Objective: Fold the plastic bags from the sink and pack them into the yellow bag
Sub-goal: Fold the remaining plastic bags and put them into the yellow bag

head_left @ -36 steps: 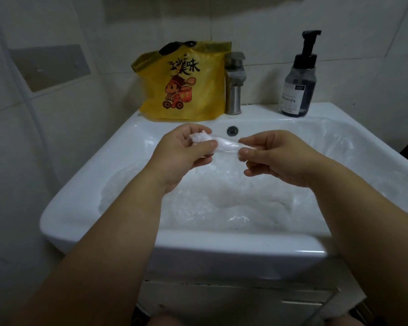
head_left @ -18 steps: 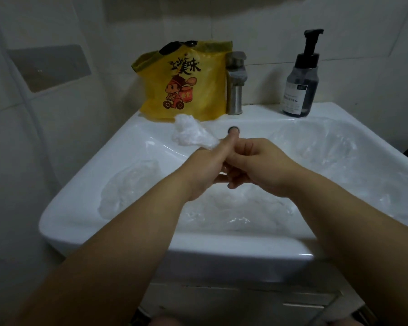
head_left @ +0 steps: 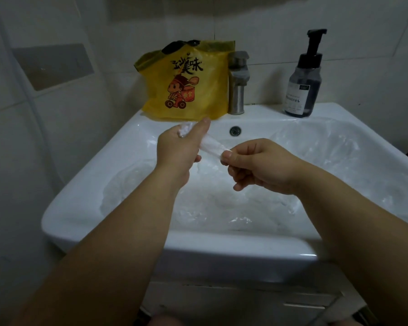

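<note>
Just above the back part of the sink, both hands hold one rolled clear plastic bag stretched between them as a narrow strip. The left hand grips the crumpled, thicker end, fingers curled round it, with a bit of white plastic showing past them. The right hand pinches the thin end between thumb and forefinger, its other fingers curled under. The two hands are apart, and the strip slopes down from left to right.

More clear plastic bags lie loose in the basin, spread over its bottom and up its right wall. The yellow bag, printed with a cartoon figure, stands upright on the sink's back edge near the left corner, touching the metal faucet beside it. A dark pump bottle stands on the back edge toward the right corner.
</note>
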The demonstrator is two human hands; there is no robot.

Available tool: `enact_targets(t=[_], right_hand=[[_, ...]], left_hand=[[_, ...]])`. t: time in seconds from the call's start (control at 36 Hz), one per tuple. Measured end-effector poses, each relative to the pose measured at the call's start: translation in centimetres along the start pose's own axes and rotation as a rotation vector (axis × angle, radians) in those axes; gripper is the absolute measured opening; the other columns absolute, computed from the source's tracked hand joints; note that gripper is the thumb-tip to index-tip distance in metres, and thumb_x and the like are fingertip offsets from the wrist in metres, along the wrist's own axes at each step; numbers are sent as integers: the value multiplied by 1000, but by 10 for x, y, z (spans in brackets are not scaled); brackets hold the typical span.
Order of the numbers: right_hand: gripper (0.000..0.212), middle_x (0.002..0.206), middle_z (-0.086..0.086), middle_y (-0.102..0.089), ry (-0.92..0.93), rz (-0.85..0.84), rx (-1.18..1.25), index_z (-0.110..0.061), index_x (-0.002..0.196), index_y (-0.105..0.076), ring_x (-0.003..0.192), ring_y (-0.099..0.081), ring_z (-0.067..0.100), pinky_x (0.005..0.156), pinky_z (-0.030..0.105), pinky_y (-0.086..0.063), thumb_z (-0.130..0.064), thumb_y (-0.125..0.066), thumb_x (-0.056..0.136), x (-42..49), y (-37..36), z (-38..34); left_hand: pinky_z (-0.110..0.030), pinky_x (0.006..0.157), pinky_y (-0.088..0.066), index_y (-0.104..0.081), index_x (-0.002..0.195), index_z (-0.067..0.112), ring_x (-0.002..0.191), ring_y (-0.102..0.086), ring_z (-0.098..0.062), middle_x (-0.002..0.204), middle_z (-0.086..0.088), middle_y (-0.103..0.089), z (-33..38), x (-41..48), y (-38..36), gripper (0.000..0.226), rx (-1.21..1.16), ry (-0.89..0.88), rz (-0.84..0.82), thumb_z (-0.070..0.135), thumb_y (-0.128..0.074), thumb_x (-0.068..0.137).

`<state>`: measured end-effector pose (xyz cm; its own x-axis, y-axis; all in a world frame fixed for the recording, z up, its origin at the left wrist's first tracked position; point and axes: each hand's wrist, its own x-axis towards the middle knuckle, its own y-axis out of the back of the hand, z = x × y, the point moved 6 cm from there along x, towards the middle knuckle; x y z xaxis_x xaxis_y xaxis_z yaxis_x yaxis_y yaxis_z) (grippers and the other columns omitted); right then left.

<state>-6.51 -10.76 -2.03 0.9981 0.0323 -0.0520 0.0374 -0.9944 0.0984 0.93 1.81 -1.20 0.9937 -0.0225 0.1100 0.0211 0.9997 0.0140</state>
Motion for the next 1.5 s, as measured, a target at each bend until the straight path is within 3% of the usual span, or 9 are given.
enact_targets(t=[0.22,0.36,0.61,0.83,0.92,1.08,1.19,1.31,1.5], right_hand=[[23,62,6,-56,-9,41,-48,6,93,-65,56,-53,14,54,23,-54,-16,-58,93,-1,7,4],[19,64,7,-56,2,75,-73,0,86,-65,58,-53,15,54,24,-54,-16,-59,93,-1,12,5],[19,62,4,-56,35,98,-136,-3,81,-67,54,-54,11,55,24,-54,-18,-60,92,0,16,4],[20,63,4,-56,74,121,-167,-6,80,-67,56,-54,11,58,24,-54,-20,-60,92,0,20,0],[20,63,3,-57,79,125,-174,-7,79,-67,57,-55,12,59,25,-54,-21,-61,92,1,20,2],[20,66,7,-57,88,130,-134,-3,83,-68,60,-55,14,58,23,-53,-20,-61,91,0,23,2],[19,68,9,-56,61,133,-88,-2,83,-67,60,-55,15,57,23,-53,-18,-61,90,-2,26,-2],[19,69,9,-57,29,143,-86,0,85,-66,60,-55,16,55,23,-53,-17,-60,91,-2,35,-18],[21,69,7,-57,39,155,-177,3,90,-63,60,-56,14,55,22,-54,-17,-57,93,5,50,-59]], left_hand=[[-24,54,-42,-58,89,27,64,-48,-14,88,2,-53,1,0,-1,8,164,-100,-90,32,-57,95],[-16,45,-40,-63,74,24,56,-44,-10,70,4,-54,4,-3,-2,30,239,-173,-122,39,-52,98],[-31,75,-46,-64,86,4,81,-56,-18,74,0,-57,8,-3,5,54,528,-331,9,52,-43,97],[-41,74,-51,-64,85,1,78,-62,-25,76,-11,-64,12,-3,4,58,521,-424,53,52,-41,98],[-40,72,-57,-64,87,3,69,-65,-16,73,-7,-65,12,-4,2,54,471,-406,4,51,-41,98],[-11,44,-42,-50,71,22,40,-51,1,61,3,-57,12,-7,2,37,334,-294,-25,52,-56,90],[-16,48,-45,-48,72,29,47,-50,-4,59,1,-57,12,-11,3,28,176,-185,-123,48,-65,84],[-16,50,-48,-60,81,14,52,-56,-5,56,5,-60,21,-7,-2,18,-13,-60,-335,30,-65,88],[-17,60,-54,-63,85,11,64,-66,-3,78,-1,-71,50,7,0,18,39,8,-539,14,-51,99]])
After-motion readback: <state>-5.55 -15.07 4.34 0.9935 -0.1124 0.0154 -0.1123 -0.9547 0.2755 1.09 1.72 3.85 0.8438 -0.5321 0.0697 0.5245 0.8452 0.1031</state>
